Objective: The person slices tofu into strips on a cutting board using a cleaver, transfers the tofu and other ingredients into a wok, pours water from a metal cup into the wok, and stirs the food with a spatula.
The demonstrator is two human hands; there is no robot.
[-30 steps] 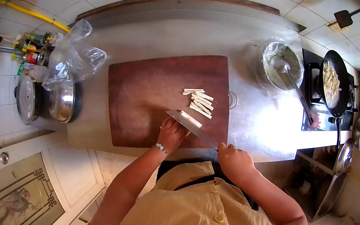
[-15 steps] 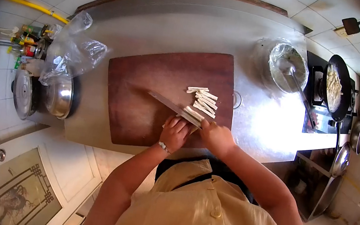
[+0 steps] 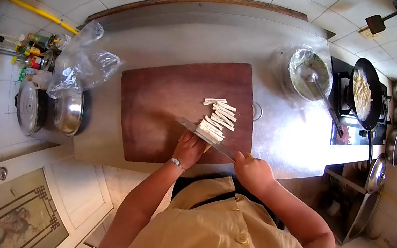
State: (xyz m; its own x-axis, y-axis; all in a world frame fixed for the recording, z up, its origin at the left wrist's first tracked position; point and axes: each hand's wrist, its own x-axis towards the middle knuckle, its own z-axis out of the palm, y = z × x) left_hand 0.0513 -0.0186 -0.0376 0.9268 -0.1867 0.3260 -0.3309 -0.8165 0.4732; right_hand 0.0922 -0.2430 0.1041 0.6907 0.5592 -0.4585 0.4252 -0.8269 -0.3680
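My right hand (image 3: 254,174) is closed round the handle of a kitchen knife (image 3: 219,149). Its blade slants across the lower part of a dark wooden cutting board (image 3: 156,96). My left hand (image 3: 189,148), with a bracelet at the wrist, has its fingers bent down close behind the blade. They press on a pale food piece, mostly hidden by the hand and knife. Just beyond the blade, white food strips (image 3: 211,127) lie side by side, touching or very near it. More loose strips (image 3: 224,111) lie farther up the board.
A plastic-lined pot (image 3: 296,90) with a ladle (image 3: 329,105) stands at right. Past it, a black wok (image 3: 377,104) holding pale strips sits on the stove (image 3: 340,79). At left are a clear plastic bag (image 3: 79,65), a metal bowl (image 3: 67,115) and a lidded pot (image 3: 28,107).
The knife has moved slightly right and toward me with my right hand. More cut strips now lie beyond the blade. My left hand stays behind the blade, slightly lower.
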